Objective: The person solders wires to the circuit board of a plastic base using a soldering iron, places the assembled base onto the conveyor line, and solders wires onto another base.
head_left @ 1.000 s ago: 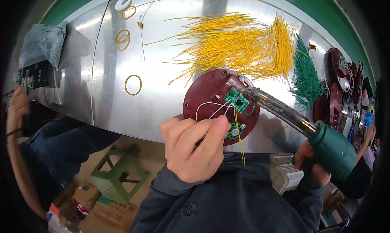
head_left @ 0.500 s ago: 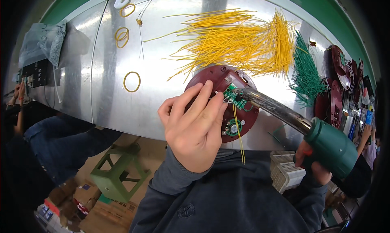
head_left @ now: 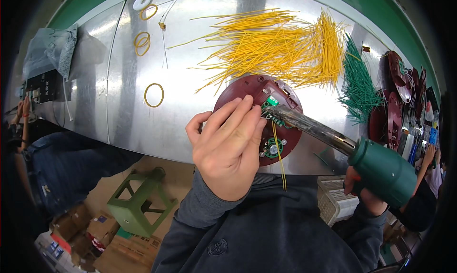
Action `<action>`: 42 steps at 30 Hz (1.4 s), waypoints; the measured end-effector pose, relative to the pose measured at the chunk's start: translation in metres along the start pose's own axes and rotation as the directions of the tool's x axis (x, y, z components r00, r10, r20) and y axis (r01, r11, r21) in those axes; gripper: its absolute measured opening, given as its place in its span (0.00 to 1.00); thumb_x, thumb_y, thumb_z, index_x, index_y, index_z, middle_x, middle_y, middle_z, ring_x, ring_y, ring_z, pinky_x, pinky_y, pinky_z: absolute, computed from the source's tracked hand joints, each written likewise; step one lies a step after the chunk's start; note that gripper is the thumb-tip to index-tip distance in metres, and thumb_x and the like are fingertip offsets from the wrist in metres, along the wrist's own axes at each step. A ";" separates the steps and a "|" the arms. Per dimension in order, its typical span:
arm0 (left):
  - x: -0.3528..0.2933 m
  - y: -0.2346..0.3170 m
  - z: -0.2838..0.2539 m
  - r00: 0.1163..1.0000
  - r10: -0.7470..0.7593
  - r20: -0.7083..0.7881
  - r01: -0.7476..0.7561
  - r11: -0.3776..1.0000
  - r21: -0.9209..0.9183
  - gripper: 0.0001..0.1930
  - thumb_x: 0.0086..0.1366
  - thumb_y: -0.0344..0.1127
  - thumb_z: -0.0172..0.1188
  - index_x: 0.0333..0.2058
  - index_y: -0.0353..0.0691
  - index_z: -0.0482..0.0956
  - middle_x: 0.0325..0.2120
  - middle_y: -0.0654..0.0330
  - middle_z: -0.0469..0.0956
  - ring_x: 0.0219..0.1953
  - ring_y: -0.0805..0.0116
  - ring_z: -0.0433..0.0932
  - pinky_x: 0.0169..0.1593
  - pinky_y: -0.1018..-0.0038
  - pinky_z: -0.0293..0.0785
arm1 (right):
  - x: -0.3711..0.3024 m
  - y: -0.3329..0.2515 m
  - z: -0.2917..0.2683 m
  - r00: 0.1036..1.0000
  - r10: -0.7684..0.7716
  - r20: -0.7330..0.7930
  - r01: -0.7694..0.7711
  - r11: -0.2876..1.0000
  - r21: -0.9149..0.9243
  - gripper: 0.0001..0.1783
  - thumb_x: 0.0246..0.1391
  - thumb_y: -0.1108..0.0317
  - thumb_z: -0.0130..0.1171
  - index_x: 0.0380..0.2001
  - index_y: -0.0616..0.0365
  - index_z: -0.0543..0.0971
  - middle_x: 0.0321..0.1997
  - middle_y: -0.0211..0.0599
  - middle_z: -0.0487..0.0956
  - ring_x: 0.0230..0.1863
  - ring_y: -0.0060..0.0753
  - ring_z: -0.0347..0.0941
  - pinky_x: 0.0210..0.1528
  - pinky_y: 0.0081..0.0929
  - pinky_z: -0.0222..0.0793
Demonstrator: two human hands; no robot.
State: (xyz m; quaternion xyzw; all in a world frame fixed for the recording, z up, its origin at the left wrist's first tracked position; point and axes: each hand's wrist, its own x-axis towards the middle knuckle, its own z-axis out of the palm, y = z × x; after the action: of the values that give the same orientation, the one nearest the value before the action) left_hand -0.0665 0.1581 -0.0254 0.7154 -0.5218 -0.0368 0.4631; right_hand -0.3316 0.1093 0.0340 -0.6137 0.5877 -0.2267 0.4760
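By the counter's [head_left: 133, 125] near edge, I have the round red shell [head_left: 291, 142] with its green board [head_left: 272, 101]. Two yellow wires [head_left: 281, 166] already hang from the board; the spot under the soldering iron [head_left: 381, 168] looks only part done, I think. My left hand [head_left: 226, 154] is half open, fingertips at the board; I can't tell if it pinches anything. My right hand [head_left: 372, 201] curls around the iron's handle.

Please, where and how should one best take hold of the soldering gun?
The soldering gun is probably best held by its green handle, from the near right, where the right hand grips it: this end is thick, while the long metal barrel points leftward to the circuit board and may be hot.
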 end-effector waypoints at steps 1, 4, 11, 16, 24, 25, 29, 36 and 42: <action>0.000 0.000 0.000 1.000 -0.001 0.005 0.001 1.000 0.008 0.13 0.51 0.25 0.69 0.38 0.37 0.83 0.40 0.56 0.83 0.43 0.63 0.80 0.50 0.68 0.62 | 0.000 -0.002 0.001 0.999 0.040 -0.026 -0.041 0.998 -0.049 0.20 0.48 0.72 0.67 0.37 0.57 0.65 0.27 0.32 0.73 0.18 0.23 0.71 0.13 0.19 0.65; 0.000 0.000 0.000 1.000 -0.006 0.013 0.006 1.000 0.018 0.13 0.51 0.25 0.69 0.38 0.38 0.83 0.40 0.57 0.83 0.43 0.63 0.80 0.50 0.67 0.61 | -0.001 -0.004 0.001 1.000 0.015 0.002 -0.015 0.986 -0.165 0.21 0.46 0.71 0.69 0.38 0.57 0.66 0.27 0.31 0.74 0.21 0.22 0.72 0.18 0.19 0.67; 0.000 0.001 0.001 1.000 -0.009 0.011 0.009 0.999 0.036 0.13 0.51 0.26 0.68 0.38 0.38 0.83 0.39 0.57 0.83 0.43 0.63 0.80 0.51 0.67 0.61 | 0.003 -0.016 0.000 0.983 0.164 -0.086 -0.174 0.976 -0.133 0.24 0.39 0.68 0.73 0.36 0.57 0.69 0.29 0.32 0.75 0.29 0.27 0.74 0.30 0.22 0.70; 0.001 0.001 0.000 1.000 -0.010 0.001 0.010 0.999 0.037 0.13 0.51 0.25 0.68 0.38 0.38 0.83 0.39 0.57 0.83 0.43 0.63 0.80 0.51 0.67 0.61 | 0.002 -0.019 -0.001 0.978 0.191 -0.078 -0.198 0.976 -0.090 0.24 0.40 0.69 0.73 0.37 0.57 0.68 0.30 0.32 0.75 0.29 0.27 0.75 0.29 0.22 0.70; 0.001 0.001 0.000 1.000 -0.020 -0.005 0.020 0.999 0.039 0.12 0.51 0.25 0.69 0.37 0.38 0.83 0.39 0.58 0.83 0.42 0.64 0.81 0.51 0.67 0.61 | 0.001 -0.020 -0.001 0.970 0.233 -0.064 -0.234 0.972 -0.016 0.25 0.41 0.70 0.72 0.38 0.57 0.67 0.31 0.32 0.75 0.30 0.26 0.75 0.29 0.21 0.70; 0.001 0.001 0.000 1.000 -0.020 -0.005 0.020 0.999 0.036 0.12 0.51 0.26 0.69 0.37 0.38 0.83 0.39 0.58 0.83 0.42 0.64 0.81 0.51 0.67 0.61 | 0.000 -0.021 -0.002 0.969 0.238 -0.061 -0.239 0.971 -0.008 0.25 0.41 0.70 0.72 0.38 0.57 0.67 0.31 0.32 0.75 0.30 0.26 0.75 0.29 0.21 0.70; 0.000 0.001 0.000 1.000 -0.021 -0.004 0.021 0.999 0.031 0.12 0.51 0.26 0.69 0.37 0.38 0.84 0.39 0.58 0.83 0.42 0.64 0.81 0.51 0.67 0.61 | -0.001 -0.021 -0.002 0.964 0.259 -0.051 -0.258 0.966 0.027 0.25 0.42 0.71 0.71 0.39 0.57 0.66 0.32 0.32 0.75 0.30 0.26 0.75 0.29 0.21 0.71; 0.000 0.002 0.000 1.000 -0.021 -0.007 0.021 0.999 0.028 0.12 0.51 0.26 0.69 0.37 0.38 0.84 0.38 0.58 0.83 0.42 0.64 0.81 0.51 0.67 0.61 | -0.004 -0.016 -0.003 0.964 0.265 -0.025 -0.246 0.923 0.296 0.24 0.46 0.71 0.68 0.42 0.57 0.65 0.34 0.33 0.75 0.29 0.29 0.76 0.25 0.23 0.71; 0.002 0.002 0.000 1.000 -0.016 0.000 0.016 0.999 0.029 0.12 0.51 0.26 0.68 0.37 0.38 0.84 0.38 0.58 0.83 0.42 0.64 0.81 0.51 0.67 0.61 | -0.001 0.015 -0.021 0.977 -0.123 0.172 0.123 0.992 0.015 0.21 0.61 0.55 0.50 0.49 0.60 0.65 0.38 0.39 0.75 0.24 0.38 0.75 0.17 0.30 0.71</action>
State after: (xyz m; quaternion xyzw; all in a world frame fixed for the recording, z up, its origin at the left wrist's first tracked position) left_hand -0.0665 0.1564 -0.0233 0.7264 -0.5164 -0.0330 0.4523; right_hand -0.3567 0.1055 0.0304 -0.6653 0.5047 -0.2028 0.5114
